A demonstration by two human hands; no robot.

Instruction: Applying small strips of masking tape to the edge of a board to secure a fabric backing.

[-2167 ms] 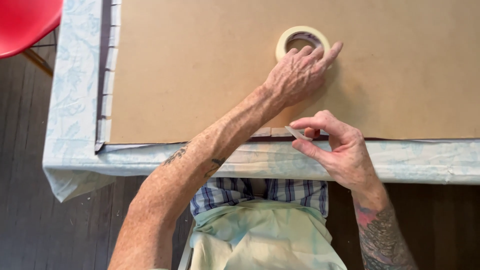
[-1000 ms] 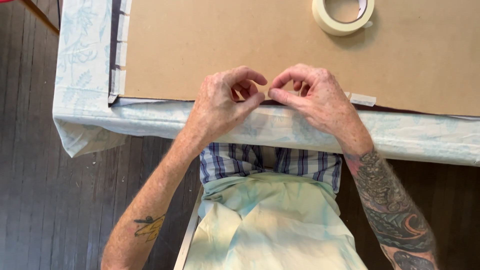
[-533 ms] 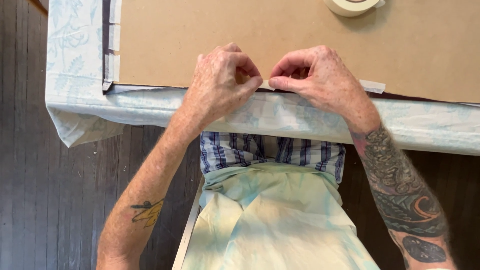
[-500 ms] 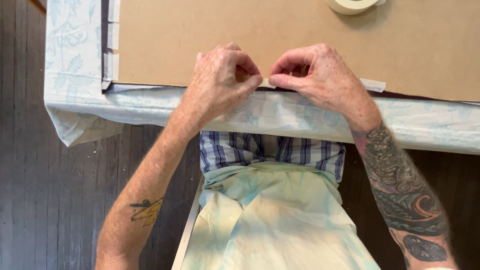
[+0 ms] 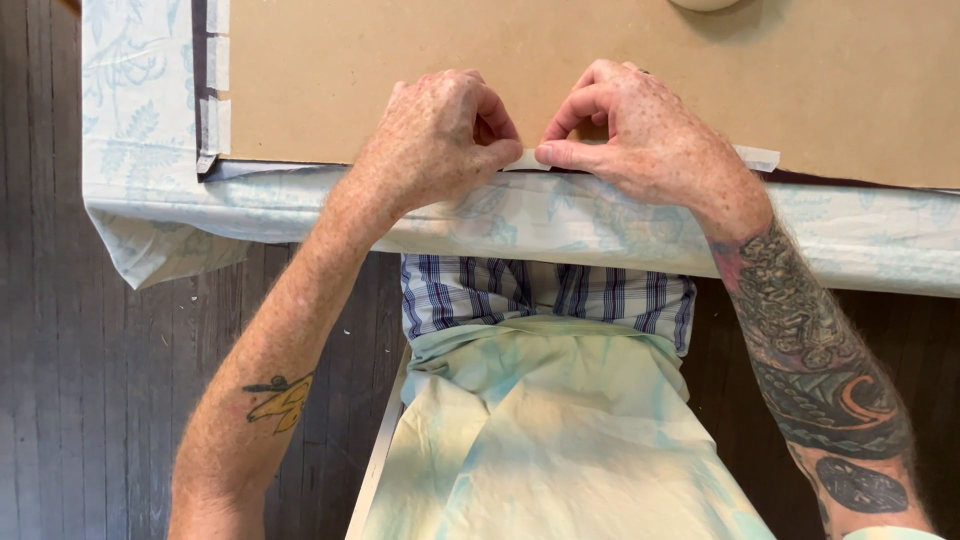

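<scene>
Right at the near edge of the brown board (image 5: 600, 60), both hands pinch one short strip of pale tape (image 5: 527, 160). The left hand (image 5: 440, 135) grips its left end between thumb and curled fingers; the right hand (image 5: 640, 140) grips the right end, fingertips nearly touching the left's. The tape's long axis runs left to right along the board edge, over the pale patterned cloth (image 5: 560, 215) wrapped on the surface. More tape (image 5: 757, 157) shows just right of the right hand.

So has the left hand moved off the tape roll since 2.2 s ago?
Yes. The left hand has come back to the near edge of the brown board, pinching the tape strip beside the right hand.
</scene>
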